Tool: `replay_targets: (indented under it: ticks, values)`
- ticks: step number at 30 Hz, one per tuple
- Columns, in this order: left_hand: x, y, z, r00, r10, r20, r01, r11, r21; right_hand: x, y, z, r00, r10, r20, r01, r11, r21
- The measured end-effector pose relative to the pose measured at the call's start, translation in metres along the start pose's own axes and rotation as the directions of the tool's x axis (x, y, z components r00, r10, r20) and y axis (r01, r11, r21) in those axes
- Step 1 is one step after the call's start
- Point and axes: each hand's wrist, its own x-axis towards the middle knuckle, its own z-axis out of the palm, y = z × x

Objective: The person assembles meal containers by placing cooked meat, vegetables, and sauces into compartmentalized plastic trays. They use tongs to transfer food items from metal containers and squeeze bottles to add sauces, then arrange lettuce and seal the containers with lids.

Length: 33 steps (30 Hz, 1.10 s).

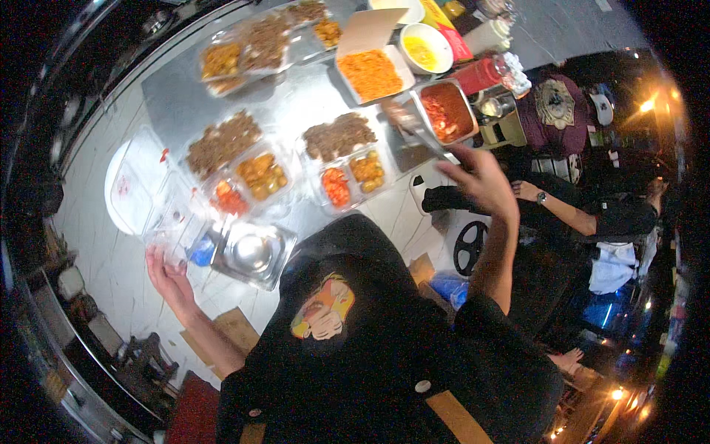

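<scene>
Steel table (166, 92) ahead, the right hand (484, 181) grips a metal utensil (428, 135); left hand (170, 281): hold unclear.

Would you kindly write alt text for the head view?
A person's right hand holds a blurred utensil beside a tray of red food. Filled clear containers stand on a metal table. The left hand is near clear plastic packaging.

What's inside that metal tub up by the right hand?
The metal tub holds red food, chunky on one side and smoother, like sauce, on the other. The tub's bottom can't be seen: food covers it.
</scene>
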Motion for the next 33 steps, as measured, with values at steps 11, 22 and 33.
replay_targets:
  ticks: [11, 22, 33]
  values:
    - [-0.006, 0.05, 0.079, 0.993, 0.105, 0.055, -0.11, 0.989, 0.096, 0.125, 0.148, -0.035, 0.995, 0.066, -0.078, -0.102, 0.713, -0.693]
    - [-0.047, 0.069, 0.157, 0.994, 0.033, 0.107, -0.036, 0.999, 0.027, 0.095, 0.159, -0.108, 0.999, -0.042, 0.011, 0.043, 0.916, -0.398]
    - [-0.051, 0.073, 0.161, 0.998, 0.023, 0.064, -0.023, 1.0, 0.0, 0.078, 0.21, -0.1, 0.977, 0.182, 0.108, -0.197, 0.969, 0.148]
